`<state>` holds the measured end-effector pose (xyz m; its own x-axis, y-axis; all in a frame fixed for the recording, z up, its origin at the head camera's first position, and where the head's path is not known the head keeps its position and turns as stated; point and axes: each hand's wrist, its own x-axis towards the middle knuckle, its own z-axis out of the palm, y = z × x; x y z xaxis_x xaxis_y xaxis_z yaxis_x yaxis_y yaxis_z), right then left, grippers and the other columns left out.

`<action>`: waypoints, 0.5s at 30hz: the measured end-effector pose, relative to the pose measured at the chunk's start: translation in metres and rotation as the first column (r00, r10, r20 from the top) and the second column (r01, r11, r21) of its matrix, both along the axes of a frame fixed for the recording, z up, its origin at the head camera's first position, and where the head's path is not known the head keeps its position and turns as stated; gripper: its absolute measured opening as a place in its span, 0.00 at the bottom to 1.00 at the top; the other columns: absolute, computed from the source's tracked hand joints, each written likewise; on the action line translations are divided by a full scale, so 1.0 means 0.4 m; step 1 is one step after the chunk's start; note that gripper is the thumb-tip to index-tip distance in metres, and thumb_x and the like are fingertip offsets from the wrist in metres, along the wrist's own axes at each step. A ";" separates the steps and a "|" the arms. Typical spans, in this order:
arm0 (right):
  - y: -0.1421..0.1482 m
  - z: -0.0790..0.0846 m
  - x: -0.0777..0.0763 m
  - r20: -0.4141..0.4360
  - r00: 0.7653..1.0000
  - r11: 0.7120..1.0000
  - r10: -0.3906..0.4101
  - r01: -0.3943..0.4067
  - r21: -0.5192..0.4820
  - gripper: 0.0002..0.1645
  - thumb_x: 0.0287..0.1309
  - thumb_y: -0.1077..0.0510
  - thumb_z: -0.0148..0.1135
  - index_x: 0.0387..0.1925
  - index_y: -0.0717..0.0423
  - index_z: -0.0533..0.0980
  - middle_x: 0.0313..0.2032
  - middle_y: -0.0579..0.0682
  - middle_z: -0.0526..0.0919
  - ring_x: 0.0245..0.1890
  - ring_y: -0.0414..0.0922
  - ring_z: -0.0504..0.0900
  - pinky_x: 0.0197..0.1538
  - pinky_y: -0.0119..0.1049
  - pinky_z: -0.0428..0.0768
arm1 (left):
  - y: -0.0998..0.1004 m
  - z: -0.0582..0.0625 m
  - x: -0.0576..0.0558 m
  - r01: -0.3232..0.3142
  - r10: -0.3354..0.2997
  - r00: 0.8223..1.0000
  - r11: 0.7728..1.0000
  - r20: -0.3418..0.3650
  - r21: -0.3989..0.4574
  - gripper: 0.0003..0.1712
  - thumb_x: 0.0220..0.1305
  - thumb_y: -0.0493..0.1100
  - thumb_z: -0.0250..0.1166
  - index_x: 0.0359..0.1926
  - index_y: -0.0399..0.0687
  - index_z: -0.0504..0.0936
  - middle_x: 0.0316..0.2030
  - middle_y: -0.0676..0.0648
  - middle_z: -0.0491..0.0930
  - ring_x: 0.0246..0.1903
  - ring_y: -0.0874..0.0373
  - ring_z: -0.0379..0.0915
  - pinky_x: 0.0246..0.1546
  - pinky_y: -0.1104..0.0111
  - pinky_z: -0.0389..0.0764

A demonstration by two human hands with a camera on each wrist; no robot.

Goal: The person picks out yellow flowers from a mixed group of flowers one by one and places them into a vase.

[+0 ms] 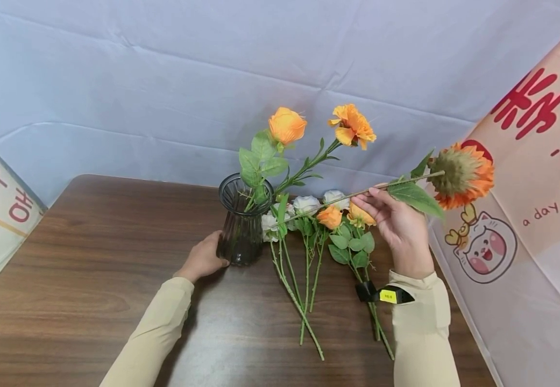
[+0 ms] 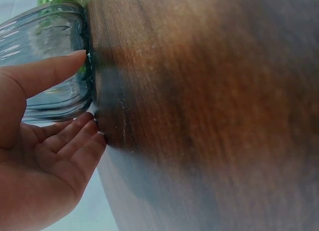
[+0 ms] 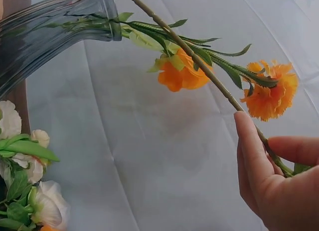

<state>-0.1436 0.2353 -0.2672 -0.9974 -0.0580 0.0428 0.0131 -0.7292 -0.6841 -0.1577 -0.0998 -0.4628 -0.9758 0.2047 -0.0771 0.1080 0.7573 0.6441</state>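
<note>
A dark ribbed glass vase (image 1: 242,236) stands upright near the back of the table. My left hand (image 1: 204,258) holds it low at the base, thumb on one side and fingers on the other. In the vase are an orange rose (image 1: 286,127) and an orange carnation-like flower (image 1: 352,126), which leans right. My right hand (image 1: 399,226) pinches the stem of a large orange sunflower-like flower (image 1: 461,176) between thumb and fingers. Its bloom points right, and the bare stem (image 3: 199,66) slants toward the vase, passing in front of the carnation-like flower's leaves in the right wrist view.
Right of the vase, several white flowers (image 1: 306,204) lie on the wooden table (image 1: 91,258) with their stems toward me. Two orange flowers (image 1: 330,217) lie beside them, under my right hand. A pale cloth (image 1: 173,91) hangs behind; a printed sheet (image 1: 526,215) stands at the right.
</note>
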 end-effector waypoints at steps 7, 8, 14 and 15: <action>-0.012 0.020 -0.009 0.030 1.000 0.999 -0.002 0.003 -0.034 0.07 0.56 0.78 0.48 0.28 0.78 0.73 0.25 0.68 0.77 0.31 0.59 0.81 0.45 0.47 0.77 | 0.001 -0.001 0.000 0.002 -0.002 1.000 1.000 -0.004 0.003 0.45 0.45 0.39 0.70 0.62 0.29 0.59 0.57 0.32 0.67 0.53 0.38 0.66 0.53 0.48 0.66; -0.015 0.021 -0.011 0.027 1.000 1.000 0.003 -0.002 -0.031 0.07 0.57 0.78 0.47 0.28 0.77 0.73 0.26 0.68 0.77 0.31 0.59 0.81 0.45 0.47 0.77 | 0.001 -0.001 0.000 0.001 -0.001 1.000 1.000 -0.003 0.005 0.45 0.45 0.39 0.70 0.62 0.30 0.60 0.57 0.32 0.67 0.53 0.38 0.66 0.53 0.48 0.66; -0.034 0.028 -0.022 -0.012 1.000 1.000 -0.017 0.017 0.018 0.09 0.57 0.77 0.47 0.28 0.76 0.75 0.25 0.67 0.79 0.30 0.58 0.82 0.44 0.46 0.78 | 0.001 0.002 0.002 0.002 -0.002 1.000 1.000 -0.008 0.003 0.44 0.45 0.39 0.70 0.62 0.29 0.60 0.56 0.31 0.67 0.53 0.38 0.66 0.53 0.48 0.67; -0.037 0.030 -0.023 -0.015 0.999 0.999 -0.028 0.028 0.023 0.09 0.57 0.77 0.48 0.28 0.76 0.75 0.25 0.67 0.79 0.30 0.57 0.82 0.44 0.46 0.78 | 0.002 0.002 0.002 0.002 -0.002 1.000 1.000 -0.006 0.005 0.44 0.45 0.39 0.70 0.62 0.29 0.59 0.57 0.31 0.67 0.53 0.38 0.66 0.53 0.48 0.67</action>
